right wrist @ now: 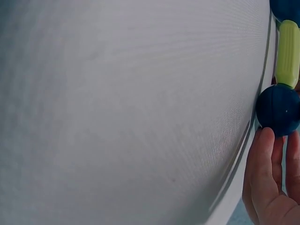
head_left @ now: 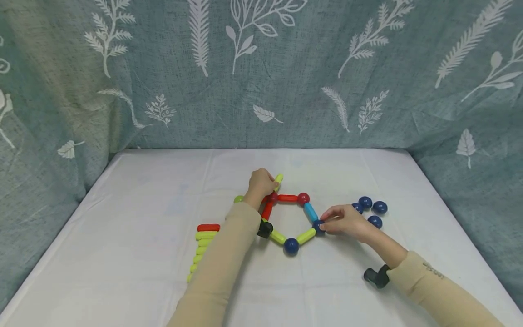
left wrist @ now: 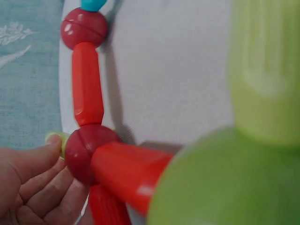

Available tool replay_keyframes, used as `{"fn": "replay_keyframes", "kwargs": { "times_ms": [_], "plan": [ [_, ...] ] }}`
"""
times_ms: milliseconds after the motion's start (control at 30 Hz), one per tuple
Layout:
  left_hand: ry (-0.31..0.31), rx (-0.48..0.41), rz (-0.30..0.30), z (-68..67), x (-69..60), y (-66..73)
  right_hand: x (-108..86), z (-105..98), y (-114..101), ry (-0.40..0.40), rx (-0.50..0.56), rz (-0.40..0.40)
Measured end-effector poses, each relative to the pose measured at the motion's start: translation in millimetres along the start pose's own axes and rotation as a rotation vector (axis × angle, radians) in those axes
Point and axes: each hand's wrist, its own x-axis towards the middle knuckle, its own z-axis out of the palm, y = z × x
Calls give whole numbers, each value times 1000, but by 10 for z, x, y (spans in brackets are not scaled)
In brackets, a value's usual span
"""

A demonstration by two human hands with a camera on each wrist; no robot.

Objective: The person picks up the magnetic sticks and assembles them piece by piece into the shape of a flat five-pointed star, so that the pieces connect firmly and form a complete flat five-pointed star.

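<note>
Rods (head_left: 207, 235), lime with one red, lie crosswise in a row on the desk (head_left: 143, 204), partly covered by the left sleeve (head_left: 220, 268). The left hand (head_left: 261, 184) pinches a single lime rod (head_left: 279, 178) at a red ball (head_left: 273, 197); its long axis points toward the far edge, leaning right. Beside it sits a ring (head_left: 288, 198) of rods and balls, its left side partly hidden. The right hand (head_left: 343, 221) holds its rightmost blue ball (head_left: 318, 227), near loose blue balls (head_left: 380, 207).

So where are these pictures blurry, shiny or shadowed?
Left wrist view: the near green ball is blurred, and highlights dot the farther red ball. Head view: soft shadows fall on the white cloth. Right wrist view: the cloth darkens toward the left edge.
</note>
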Motion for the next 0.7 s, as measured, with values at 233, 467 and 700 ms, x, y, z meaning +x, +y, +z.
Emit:
{"fn": "replay_keyframes", "kwargs": {
  "times_ms": [233, 467, 700],
  "plan": [
    [9, 54, -21, 63, 40, 41, -11, -3, -6, 9, 0, 4],
    [-5, 85, -40, 85, 54, -2, 7, 16, -8, 5, -12, 4],
    [-25, 55, -28, 76, 22, -1, -1, 5, -9, 5, -4, 13]
  ]
}}
